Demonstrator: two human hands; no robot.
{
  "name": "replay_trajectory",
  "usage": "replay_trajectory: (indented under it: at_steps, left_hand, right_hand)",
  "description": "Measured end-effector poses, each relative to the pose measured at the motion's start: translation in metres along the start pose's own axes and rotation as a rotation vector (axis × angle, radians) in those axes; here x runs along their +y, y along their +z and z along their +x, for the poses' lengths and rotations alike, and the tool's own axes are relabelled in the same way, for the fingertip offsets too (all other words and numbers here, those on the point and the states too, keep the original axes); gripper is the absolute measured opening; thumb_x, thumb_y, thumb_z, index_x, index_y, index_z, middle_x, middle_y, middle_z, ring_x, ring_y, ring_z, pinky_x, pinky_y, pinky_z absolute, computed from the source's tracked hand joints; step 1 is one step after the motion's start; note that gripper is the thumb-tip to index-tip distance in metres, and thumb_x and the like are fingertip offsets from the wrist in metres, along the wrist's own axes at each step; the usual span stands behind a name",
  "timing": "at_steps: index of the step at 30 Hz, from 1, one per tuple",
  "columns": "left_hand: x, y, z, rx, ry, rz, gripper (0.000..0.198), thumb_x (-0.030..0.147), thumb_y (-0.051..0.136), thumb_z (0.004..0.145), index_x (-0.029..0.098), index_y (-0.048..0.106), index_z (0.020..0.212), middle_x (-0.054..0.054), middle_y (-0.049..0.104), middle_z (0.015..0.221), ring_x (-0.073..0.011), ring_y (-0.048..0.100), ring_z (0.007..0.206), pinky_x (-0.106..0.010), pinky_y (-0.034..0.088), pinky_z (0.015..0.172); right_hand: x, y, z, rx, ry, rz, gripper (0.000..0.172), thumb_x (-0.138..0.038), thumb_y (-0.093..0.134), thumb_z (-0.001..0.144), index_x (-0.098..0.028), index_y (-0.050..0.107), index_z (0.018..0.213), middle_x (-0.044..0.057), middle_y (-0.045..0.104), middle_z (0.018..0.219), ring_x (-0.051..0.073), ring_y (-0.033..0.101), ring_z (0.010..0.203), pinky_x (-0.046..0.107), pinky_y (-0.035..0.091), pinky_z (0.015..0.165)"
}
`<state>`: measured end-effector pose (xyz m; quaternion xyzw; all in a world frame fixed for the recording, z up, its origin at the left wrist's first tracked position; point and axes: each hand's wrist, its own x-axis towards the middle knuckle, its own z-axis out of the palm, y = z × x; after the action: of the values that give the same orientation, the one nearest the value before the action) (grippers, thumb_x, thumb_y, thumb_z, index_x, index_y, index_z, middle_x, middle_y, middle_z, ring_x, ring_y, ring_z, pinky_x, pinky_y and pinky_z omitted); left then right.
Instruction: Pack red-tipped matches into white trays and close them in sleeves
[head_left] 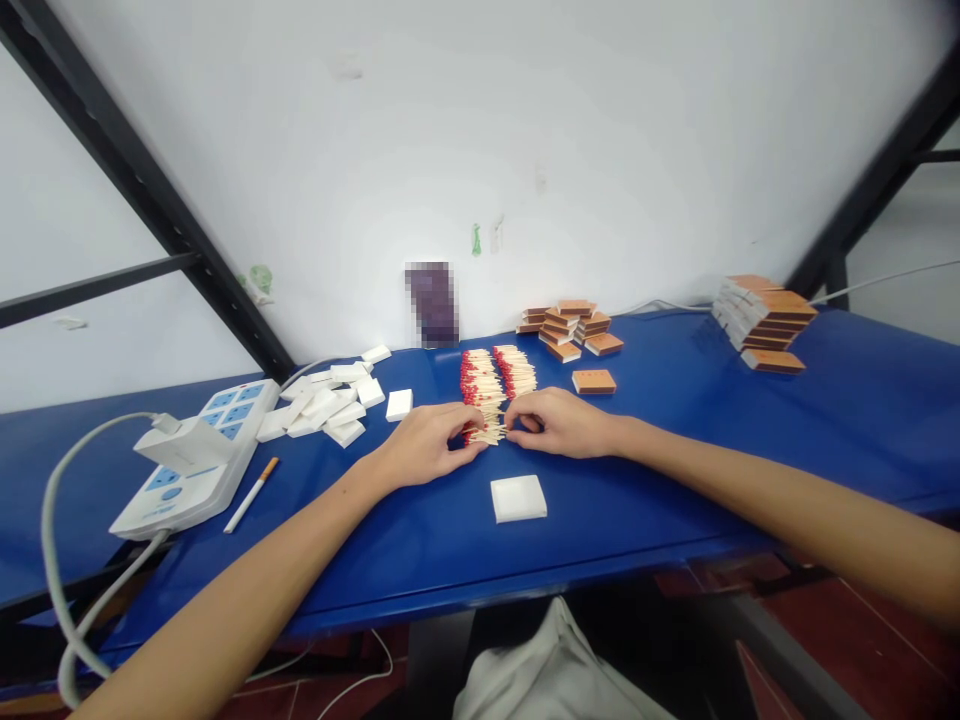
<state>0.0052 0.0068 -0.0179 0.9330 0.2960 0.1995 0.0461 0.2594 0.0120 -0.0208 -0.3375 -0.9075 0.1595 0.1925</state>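
Red-headed matches lie in two rows on the blue table, a longer left row (484, 385) and a shorter right row (515, 370). At the near end of the left row, my left hand (431, 445) has thumb and index finger closed around the red heads of some matches. My right hand (559, 422) meets the same matches from the other side, its curled fingertips closed at their plain wooden ends. Just in front of both hands lies a white matchbox tray (519, 498). How many matches are between the fingers is hidden.
White trays (326, 400) are heaped at left, with a single one (399, 405) nearer. A power strip (202, 460) and a cigarette-like stick (252, 494) lie further left. Brown matchbox covers (570, 328) are piled behind, one cover (593, 382) apart, and a stack (765, 315) stands right.
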Motion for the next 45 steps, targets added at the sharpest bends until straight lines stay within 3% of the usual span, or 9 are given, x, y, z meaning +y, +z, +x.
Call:
replay_trajectory:
  at_steps: [16,24,33,45]
  left_hand:
    - [-0.0015,0.0001,0.0002,-0.034,-0.024,-0.029,0.019,0.036,0.056,0.095,0.019,0.062,0.100,0.004,0.052,0.068,-0.0105,0.047,0.058,-0.024,0.034,0.057]
    - [-0.0008,-0.0003,-0.0008,-0.036,-0.007,-0.027,0.022,0.033,0.056,0.095,0.019,0.062,0.110,0.003,0.057,0.072,-0.0109,0.050,0.061,-0.023,0.035,0.060]
    - [0.0023,-0.0025,0.0017,-0.055,0.024,-0.041,0.015,0.023,0.052,0.095,0.018,0.067,0.095,0.002,0.060,0.071,-0.0104,0.052,0.061,-0.022,0.036,0.059]
    - [0.0002,-0.0017,0.0008,-0.079,0.014,-0.030,0.011,0.018,0.055,0.089,0.018,0.066,0.093,0.003,0.058,0.068,-0.0099,0.051,0.059,-0.022,0.035,0.060]
  right_hand:
    - [-0.0021,-0.0036,-0.0017,-0.023,0.022,0.041,0.003,-0.017,0.060,0.080,-0.020,0.060,0.078,-0.006,0.052,0.061,0.009,0.046,0.056,0.023,0.031,0.057]
    - [-0.0077,-0.0064,-0.0016,-0.054,-0.010,0.046,0.004,-0.019,0.059,0.081,-0.018,0.062,0.077,-0.005,0.051,0.062,0.009,0.045,0.056,0.022,0.033,0.057]
    - [-0.0063,-0.0061,-0.0025,-0.046,-0.023,0.045,0.003,-0.017,0.061,0.080,-0.018,0.062,0.078,-0.007,0.050,0.061,0.007,0.045,0.054,0.021,0.034,0.056]
    - [-0.0081,-0.0072,-0.0034,-0.060,-0.020,0.068,0.004,-0.016,0.061,0.078,-0.018,0.064,0.077,-0.007,0.049,0.058,0.007,0.045,0.052,0.020,0.034,0.055]
